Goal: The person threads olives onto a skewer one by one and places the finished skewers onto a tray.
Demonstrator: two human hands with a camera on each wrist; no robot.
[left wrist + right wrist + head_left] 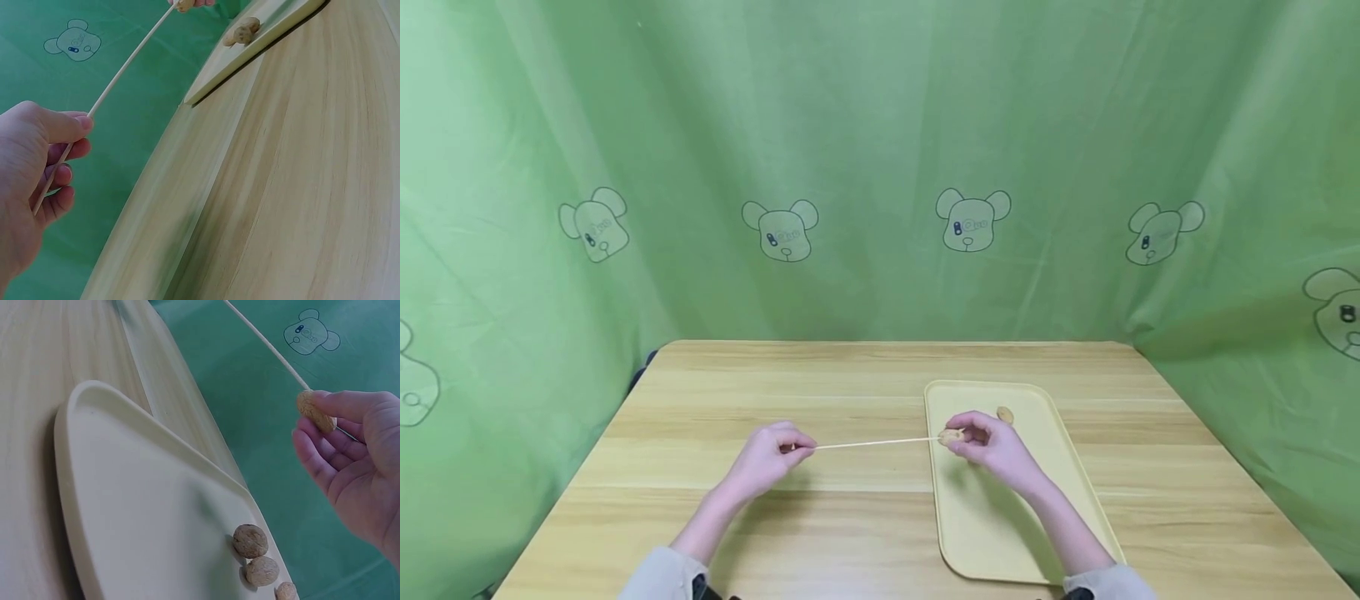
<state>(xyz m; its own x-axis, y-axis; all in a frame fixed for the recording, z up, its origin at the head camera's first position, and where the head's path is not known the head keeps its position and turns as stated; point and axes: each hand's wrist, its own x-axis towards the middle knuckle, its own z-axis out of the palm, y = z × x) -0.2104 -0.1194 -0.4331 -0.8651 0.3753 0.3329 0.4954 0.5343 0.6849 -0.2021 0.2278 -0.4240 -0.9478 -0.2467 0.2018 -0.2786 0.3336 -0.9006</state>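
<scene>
My left hand [767, 457] pinches a thin wooden skewer [872, 442] between thumb and fingers. In the left wrist view its near end runs back across the curled fingers. The skewer stretches nearly level to my right hand [1000, 454], which holds a tan, rough-skinned meatball [316, 411] by thumb and fingertips over the tray [992, 533]. At the meatball's side the skewer's far end meets it; how deep it goes in, I cannot tell. Several more meatballs [250, 541] lie on the tray near its far edge, mostly hidden behind the right hand in the head view.
The pale yellow tray has a low raised rim and lies lengthwise on the right half of the wooden table [820, 533]. A green curtain [880, 125] with bear-face prints hangs behind the table and along both sides.
</scene>
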